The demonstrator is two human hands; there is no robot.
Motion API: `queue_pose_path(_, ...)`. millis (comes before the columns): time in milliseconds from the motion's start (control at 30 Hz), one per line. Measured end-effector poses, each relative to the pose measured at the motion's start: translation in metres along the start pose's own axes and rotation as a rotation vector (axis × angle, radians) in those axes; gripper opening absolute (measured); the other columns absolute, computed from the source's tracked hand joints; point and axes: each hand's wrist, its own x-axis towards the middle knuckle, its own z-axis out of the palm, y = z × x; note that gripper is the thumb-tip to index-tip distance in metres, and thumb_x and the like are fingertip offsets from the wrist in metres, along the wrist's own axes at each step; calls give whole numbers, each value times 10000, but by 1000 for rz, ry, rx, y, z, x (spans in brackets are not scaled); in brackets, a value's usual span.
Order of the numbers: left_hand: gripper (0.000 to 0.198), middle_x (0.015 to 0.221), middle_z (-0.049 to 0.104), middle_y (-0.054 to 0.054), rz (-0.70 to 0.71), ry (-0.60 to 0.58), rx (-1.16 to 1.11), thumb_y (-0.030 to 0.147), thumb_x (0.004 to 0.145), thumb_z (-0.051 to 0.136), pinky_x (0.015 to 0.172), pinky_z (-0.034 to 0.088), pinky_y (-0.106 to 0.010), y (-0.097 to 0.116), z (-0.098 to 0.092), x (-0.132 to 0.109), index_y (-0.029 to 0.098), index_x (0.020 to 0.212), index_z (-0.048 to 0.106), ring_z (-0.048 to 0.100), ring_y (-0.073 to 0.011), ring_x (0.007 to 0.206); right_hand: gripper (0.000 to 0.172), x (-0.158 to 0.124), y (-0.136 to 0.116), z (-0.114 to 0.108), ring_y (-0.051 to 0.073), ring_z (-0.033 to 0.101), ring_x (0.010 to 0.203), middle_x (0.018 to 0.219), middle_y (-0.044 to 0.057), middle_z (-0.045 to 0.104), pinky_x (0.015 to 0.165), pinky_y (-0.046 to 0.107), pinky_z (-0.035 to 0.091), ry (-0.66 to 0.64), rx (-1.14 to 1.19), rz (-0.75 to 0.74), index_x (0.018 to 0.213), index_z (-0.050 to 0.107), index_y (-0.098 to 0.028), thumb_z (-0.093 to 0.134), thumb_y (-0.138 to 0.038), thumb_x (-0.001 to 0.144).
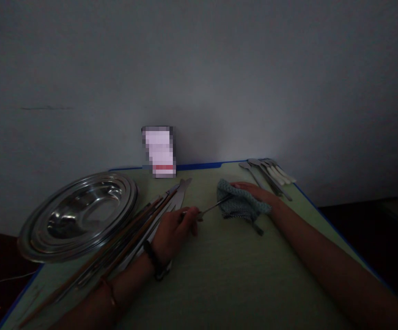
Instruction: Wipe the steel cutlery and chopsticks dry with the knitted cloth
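Note:
My left hand [178,225] is closed around one end of a thin metal utensil [210,209]; its exact kind is hard to make out in the dim light. The utensil's other end runs into a grey-green knitted cloth [242,201]. My right hand [250,189] holds that cloth around it, its fingers mostly hidden behind the fabric. Under and beside my left forearm lies a bundle of knives [180,195] and long brown sticks [140,231]. Beyond my right hand, metal spoons [254,172] and white-handled forks [278,172] rest in a group.
Stacked shiny steel plates or basins [130,215] stand at the table's left side. A phone [159,151] with a blurred screen leans on the grey wall [236,82] at the back. The pale green table [219,284] has blue edging.

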Motion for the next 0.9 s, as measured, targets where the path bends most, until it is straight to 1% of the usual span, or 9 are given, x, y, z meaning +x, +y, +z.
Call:
queue_pose_path(67, 534, 514, 597, -1, -51, 12, -66, 463, 920, 305, 507, 399, -220, -2, 1, 0, 154, 599, 600, 557, -126, 501, 424, 0, 3, 6, 188, 626, 902, 938, 49, 694, 842, 306, 486, 96, 204, -21, 913, 664, -210, 618, -561, 680)
queue_pose_path(100, 520, 476, 563, 13, -75, 28, -106, 466, 923, 290, 484, 391, -216, -2, 1, 1, 152, 650, 603, 535, -122, 468, 421, 0, 4, 9, 173, 636, 850, 918, 46, 696, 810, 287, 494, 126, 292, -19, 905, 663, -201, 664, -533, 646)
queue_pose_path(200, 395, 487, 502, 55, -90, 152, -173, 438, 928, 294, 443, 375, -203, 1, 0, 2, 164, 963, 576, 485, -114, 434, 386, 1, 6, 14, 119, 631, 711, 848, 32, 692, 699, 232, 498, 92, 359, 11, 920, 654, -173, 709, -434, 641)
queue_pose_path(233, 358, 542, 518, 49, -73, 198, -161, 417, 928, 308, 450, 382, -201, 2, -1, 2, 175, 1024, 554, 494, -115, 464, 368, 2, 6, 15, 104, 621, 674, 818, 25, 686, 663, 217, 492, 57, 335, 21, 928, 651, -166, 700, -414, 661)
queue_pose_path(300, 308, 685, 566, 16, -21, 233, -102, 368, 923, 328, 508, 416, -209, 4, -2, 3, 187, 1023, 556, 536, -127, 580, 339, 2, 3, 15, 82, 594, 613, 768, 8, 669, 599, 199, 473, -28, 234, 39, 941, 644, -157, 665, -403, 708)
queue_pose_path(400, 288, 788, 593, -13, 45, 184, -16, 312, 916, 327, 623, 445, -233, 5, -2, 5, 174, 904, 579, 557, -153, 714, 324, 1, -5, 16, 68, 553, 567, 754, 1, 649, 540, 191, 439, -134, 29, 55, 943, 634, -149, 628, -406, 745)
queue_pose_path(500, 277, 775, 594, -11, 73, 141, 15, 290, 913, 320, 659, 444, -245, 5, -1, 6, 168, 888, 568, 554, -160, 720, 334, 0, -13, 21, 61, 494, 524, 702, -12, 611, 495, 192, 393, -195, -158, 56, 903, 629, -140, 601, -439, 757)
queue_pose_path(667, 291, 770, 601, -16, 103, 111, 46, 298, 915, 311, 675, 442, -255, 4, 0, 7, 171, 857, 567, 552, -163, 726, 372, 0, -23, 35, 57, 375, 464, 564, -55, 472, 442, 202, 301, -183, -376, 24, 773, 610, -141, 538, -506, 773)
queue_pose_path(900, 278, 669, 566, 16, 95, 51, 27, 352, 920, 327, 573, 403, -241, -4, 3, 6, 185, 786, 504, 531, -145, 619, 348, 3, -35, 66, 56, 328, 487, 542, -59, 368, 449, 201, 248, -139, -498, -128, 613, 506, -156, 501, -447, 805)
